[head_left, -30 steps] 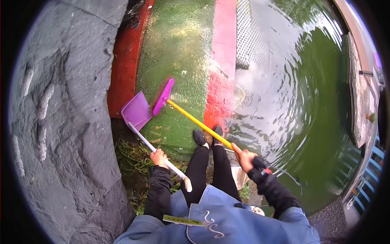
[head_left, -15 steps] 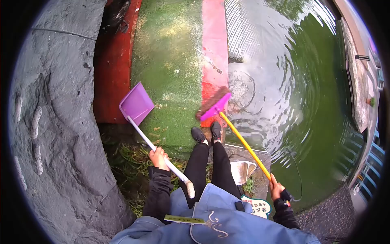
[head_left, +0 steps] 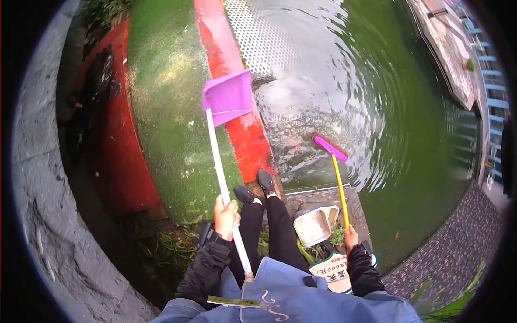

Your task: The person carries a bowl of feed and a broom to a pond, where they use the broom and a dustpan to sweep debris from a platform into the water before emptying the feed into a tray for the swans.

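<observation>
My left hand (head_left: 226,217) is wrapped round the white handle of a purple dustpan (head_left: 229,99). The pan is held up ahead of me and overlaps the red border strip (head_left: 249,142) in this view. At the right, my right hand (head_left: 350,238) grips the yellow pole of a broom (head_left: 340,185). Its magenta head (head_left: 329,148) with dark bristles is out over the pond, at the rippling water. My feet in dark shoes (head_left: 255,189) stand at the near end of the green and red walkway.
Green pond water (head_left: 414,156) lies along the right side. White lattice (head_left: 253,37) edges the walkway. A whitish plastic container (head_left: 312,228) and a sign (head_left: 334,273) are near my legs. Dark birds (head_left: 99,72) are by the red ledge (head_left: 116,140); grey rock (head_left: 70,231) stands left.
The broom head has gone from the red strip out over the water to the right. The dustpan has swung right and farther forward. My view has turned right.
</observation>
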A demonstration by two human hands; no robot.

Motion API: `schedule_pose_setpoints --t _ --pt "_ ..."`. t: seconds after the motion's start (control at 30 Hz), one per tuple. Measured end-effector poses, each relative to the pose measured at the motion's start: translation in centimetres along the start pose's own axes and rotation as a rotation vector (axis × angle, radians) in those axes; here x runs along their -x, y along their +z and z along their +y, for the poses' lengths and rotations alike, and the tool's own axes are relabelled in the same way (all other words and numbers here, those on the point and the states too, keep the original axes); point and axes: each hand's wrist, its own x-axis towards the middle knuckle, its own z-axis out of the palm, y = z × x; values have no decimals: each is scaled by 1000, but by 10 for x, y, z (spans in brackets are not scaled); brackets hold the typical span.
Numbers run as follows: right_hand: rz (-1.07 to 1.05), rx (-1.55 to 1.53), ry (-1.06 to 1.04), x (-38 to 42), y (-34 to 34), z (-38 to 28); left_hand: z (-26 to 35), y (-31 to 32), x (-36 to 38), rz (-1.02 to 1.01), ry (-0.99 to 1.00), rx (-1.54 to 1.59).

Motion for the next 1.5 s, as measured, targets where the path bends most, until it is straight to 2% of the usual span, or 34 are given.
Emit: schedule_pose_setpoints --t 0.03,0.13,0.2,0.27,0.3,0.33,0.43,0.5,0.57,0.6,0.63,0.67,0.7,0.73,0.8,0.87,0.9,0.93,1.0,1.03,1.07,1.13,1.2,1.27,1.33,1.43,1.47,1.5 --pt "-136 -290 331 44 5 -71 -7 17 -15 -31 -7 -60" --pt "-277 -652 478 35 43 -48 -48 66 -66 -88 4 -233" --pt "-310 -765 581 40 65 -35 -93 94 -110 -100 181 -457" --pt "-331 -791 595 53 79 -29 -123 129 -139 -113 286 -602" --pt "-344 -771 553 64 83 -38 -159 131 -170 -42 472 -689" --pt "-347 -820 611 65 89 -29 -194 132 -200 56 651 -785" --pt "-337 -828 598 80 94 -38 -214 167 -229 79 341 -986" --pt "-312 -823 602 84 94 -44 -289 192 -266 175 201 -1000" --pt "-251 -853 629 85 95 -50 -350 179 -300 302 166 -1047" --pt "-260 -869 629 86 94 -53 -357 175 -305 365 146 -1067" --pt "-253 -864 635 85 93 -54 -362 165 -310 130 -203 -940" --pt "-244 -860 637 84 91 -56 -349 154 -309 -110 -537 -782" --pt "-238 -851 630 83 89 -58 -317 142 -305 -447 -702 -313" --pt "-214 -857 647 84 87 -60 -283 131 -300 -737 -972 110" --pt "-157 -855 666 82 84 -60 -291 101 -305 -737 -1078 472" --pt "-137 -775 559 84 78 -65 -299 71 -305 -1061 -966 370" --pt "-128 -746 526 86 82 -72 -269 65 -282 -902 -824 358" --pt "-112 -722 480 77 71 -59 -236 50 -245 -856 -794 292" --pt "-43 -700 428 80 64 -79 -207 29 -206 -836 -1042 505" --pt "-41 -699 390 81 59 -87 -195 16 -180 -780 -890 489" --pt "-40 -695 370 79 54 -89 -167 7 -153 -765 -821 373" --pt "-44 -659 267 82 45 -105 -145 -15 -108 -726 -776 394" --pt "-39 -659 250 85 38 -118 -126 -32 -64 -707 -728 467" --pt "34 -471 120 96 34 -136 -106 -48 -25 -657 -680 483" --pt "36 -383 79 89 30 -138 -88 -59 12 -616 -601 551" --pt "45 -220 -103 83 34 -155 -69 -73 53 -577 -497 669" --pt "34 -169 -277 57 35 -137 -63 -77 63 -550 -442 714" --pt "18 -165 -333 61 42 -151 -60 -82 70 -554 -377 743"
